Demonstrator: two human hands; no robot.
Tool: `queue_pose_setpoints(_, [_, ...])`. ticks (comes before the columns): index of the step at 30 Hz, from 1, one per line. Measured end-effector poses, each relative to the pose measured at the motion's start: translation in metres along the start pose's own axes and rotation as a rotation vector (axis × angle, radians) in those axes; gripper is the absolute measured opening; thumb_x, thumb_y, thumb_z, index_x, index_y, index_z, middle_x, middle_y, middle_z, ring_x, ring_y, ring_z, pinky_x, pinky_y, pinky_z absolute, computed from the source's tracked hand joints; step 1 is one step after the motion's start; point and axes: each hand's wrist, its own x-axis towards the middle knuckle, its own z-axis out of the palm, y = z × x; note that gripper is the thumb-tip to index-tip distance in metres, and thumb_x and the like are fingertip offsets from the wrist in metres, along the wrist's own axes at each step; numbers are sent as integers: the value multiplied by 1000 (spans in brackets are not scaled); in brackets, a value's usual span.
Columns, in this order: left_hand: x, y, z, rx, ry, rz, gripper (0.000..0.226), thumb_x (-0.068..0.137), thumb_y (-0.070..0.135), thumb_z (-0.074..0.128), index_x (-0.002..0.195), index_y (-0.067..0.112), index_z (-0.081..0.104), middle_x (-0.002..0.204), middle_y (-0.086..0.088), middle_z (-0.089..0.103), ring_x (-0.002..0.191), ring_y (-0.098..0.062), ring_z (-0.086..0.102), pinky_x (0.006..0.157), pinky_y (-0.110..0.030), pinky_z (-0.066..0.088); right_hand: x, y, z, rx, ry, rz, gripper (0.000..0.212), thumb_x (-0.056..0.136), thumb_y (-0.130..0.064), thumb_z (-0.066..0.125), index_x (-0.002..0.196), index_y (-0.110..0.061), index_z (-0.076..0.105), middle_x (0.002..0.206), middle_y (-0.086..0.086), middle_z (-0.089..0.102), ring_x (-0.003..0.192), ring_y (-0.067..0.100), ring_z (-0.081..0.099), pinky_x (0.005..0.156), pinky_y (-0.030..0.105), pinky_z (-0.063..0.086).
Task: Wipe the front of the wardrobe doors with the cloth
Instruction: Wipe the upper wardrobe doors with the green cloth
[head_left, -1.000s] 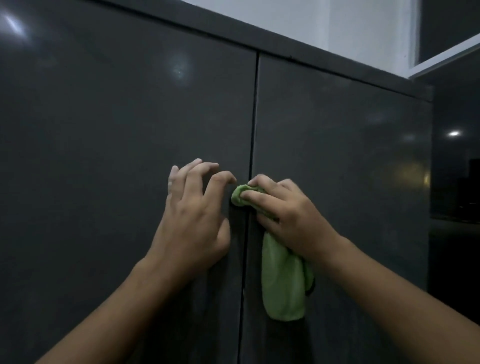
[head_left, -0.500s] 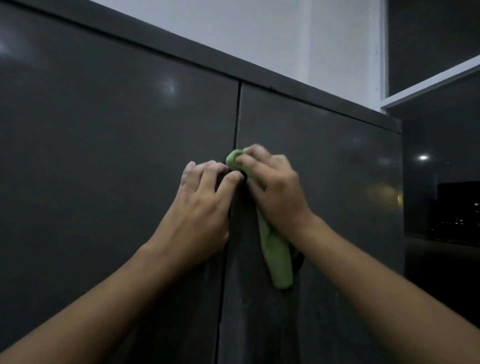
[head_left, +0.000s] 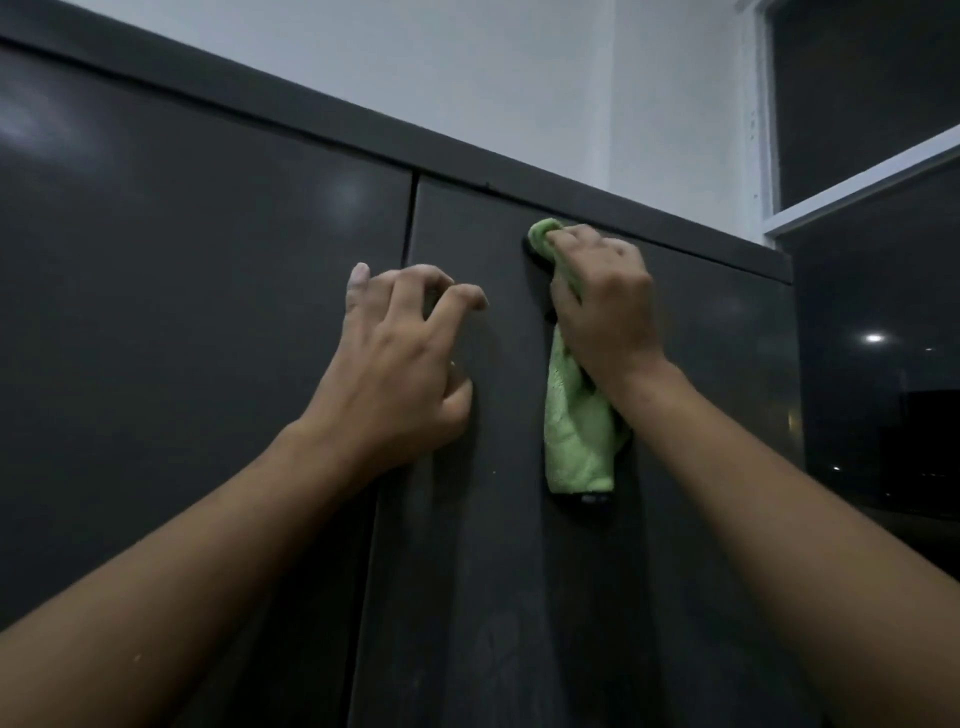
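**Fingers clamp the green cloth high on the right-hand door**

Fingers (head_left: 571, 240) of the right hand (head_left: 605, 306) are curled tight round the cloth (head_left: 574, 441) and press its bunched upper end flat against the right door (head_left: 717, 415), just under the wardrobe's top rail (head_left: 311, 111). A small green knob of fabric sticks out past the fingertips. The remainder hangs loose below the palm and wrist, lying against the same door, with a dark strip showing at its bottom edge.

Left hand (head_left: 400, 374) holds nothing. Its fingers are bent in a loose arch, spread apart, with the tips resting on the wardrobe front. This hand sits across the seam (head_left: 410, 223) between the two doors, so the little finger is over the left door (head_left: 182, 312) while the index finger and thumb are over the right one.

Both forearms reach up from the lower corners. Beyond the wardrobe top is a pale wall (head_left: 467, 67), and a dark window (head_left: 872, 104) with a white frame stands at far right.
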Motion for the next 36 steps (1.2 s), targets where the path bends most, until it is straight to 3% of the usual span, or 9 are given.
queue_pose_setpoints(3, [16, 1, 4, 22, 31, -14, 60, 74, 35, 45, 133, 22, 49, 127, -10, 42, 126, -34, 36, 120, -57, 9, 7, 33, -10, -66, -41, -140, 29, 93, -11, 56, 120, -6, 67, 112, 9, 69, 91, 31, 62, 86, 35, 40])
queue_pose_setpoints(7, [19, 3, 11, 103, 46, -29, 63, 76, 40, 36, 134, 20, 47, 126, -11, 39, 123, -34, 34, 120, -55, 10, 21, 48, -11, -175, -74, 202, 29, 94, -16, 50, 120, -11, 63, 105, 15, 63, 91, 40, 58, 77, 33, 37])
queue_pose_setpoints(9, [18, 6, 12, 137, 39, -34, 65, 76, 41, 34, 136, 19, 46, 127, -12, 38, 123, -35, 34, 120, -56, 11, 26, 31, -5, -178, -77, 249, 28, 93, -11, 48, 115, -8, 64, 104, 19, 60, 91, 41, 57, 77, 38, 44])
queue_pose_setpoints(14, [18, 7, 13, 174, 39, -40, 64, 78, 42, 37, 137, 19, 45, 128, -13, 38, 123, -36, 32, 119, -56, 12, 27, -16, 11, 24, -63, -98, 29, 89, -7, 50, 112, -9, 68, 98, 17, 61, 78, 38, 57, 71, 47, 52])
queue_pose_setpoints(16, [17, 7, 13, 180, 46, -40, 62, 78, 41, 39, 136, 19, 46, 128, -12, 39, 122, -35, 33, 119, -55, 13, 31, -8, 6, -5, -83, -132, 31, 88, -10, 51, 113, -13, 68, 101, 14, 62, 81, 38, 59, 70, 46, 50])
queue_pose_setpoints(19, [17, 6, 13, 179, 45, -38, 60, 79, 39, 40, 135, 21, 47, 127, -10, 39, 120, -33, 36, 119, -54, 14, 43, 30, -2, -80, -44, 71, 37, 88, -14, 50, 120, -24, 66, 106, 10, 62, 90, 39, 62, 78, 42, 44])
queue_pose_setpoints(24, [15, 3, 15, 179, 60, -8, 60, 80, 37, 45, 137, 18, 49, 126, -9, 45, 118, -33, 41, 119, -52, 19, 48, 39, -3, -33, -26, 305, 29, 91, -12, 47, 112, -16, 66, 101, 12, 58, 92, 37, 58, 82, 39, 39])
queue_pose_setpoints(31, [14, 10, 16, 221, 33, -30, 64, 80, 40, 39, 139, 16, 50, 129, -14, 52, 117, -34, 46, 115, -51, 24, -20, 1, -13, 128, -142, -139, 33, 86, -13, 52, 114, -17, 68, 114, 3, 62, 99, 27, 58, 78, 41, 44])
queue_pose_setpoints(36, [11, 17, 14, 248, 3, -49, 69, 79, 40, 36, 141, 13, 48, 134, -17, 49, 120, -38, 45, 115, -54, 24, -69, 34, -34, 89, -142, -148, 32, 88, -22, 55, 116, -29, 69, 130, -12, 62, 111, 25, 56, 87, 50, 41])
